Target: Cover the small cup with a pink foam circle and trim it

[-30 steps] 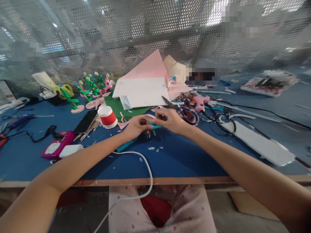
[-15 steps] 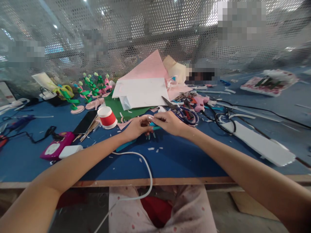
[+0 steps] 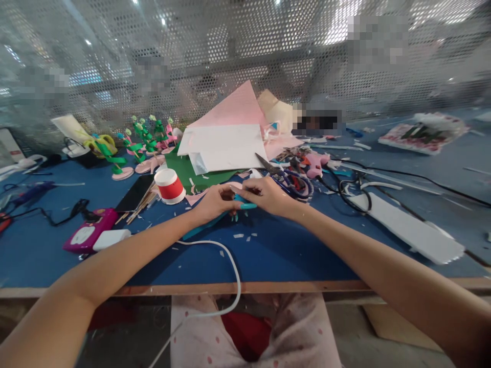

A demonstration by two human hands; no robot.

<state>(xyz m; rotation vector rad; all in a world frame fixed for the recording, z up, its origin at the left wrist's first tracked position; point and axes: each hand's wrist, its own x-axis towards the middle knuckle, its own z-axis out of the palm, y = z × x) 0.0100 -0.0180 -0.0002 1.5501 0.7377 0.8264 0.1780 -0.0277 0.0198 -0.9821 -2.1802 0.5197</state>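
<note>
Over the front middle of the table, my left hand [image 3: 214, 202] and my right hand [image 3: 267, 195] meet with fingertips together. Between them they pinch a small curled piece of turquoise paper [image 3: 247, 205], partly hidden by the fingers. Flat turquoise paper [image 3: 202, 229] lies under my left wrist. Just beyond my right hand rest dark-handled scissors [image 3: 293, 181], blades pointing up and left. A red and white paper cup [image 3: 169, 187] stands left of my left hand.
Behind the hands lie white sheets [image 3: 230, 148], pink paper [image 3: 233, 110] and green paper [image 3: 184, 168]. At left stand paper plants [image 3: 143, 140], near a purple box [image 3: 91, 231]. A pink glue gun [image 3: 316, 163] and white strip [image 3: 414, 227] lie right. A white cable [image 3: 235, 263] hangs over the edge.
The turquoise paper has turned slightly in my fingers, and more of its curled edge shows now. Both hands stay in nearly the same place. The view has shifted very slightly.
</note>
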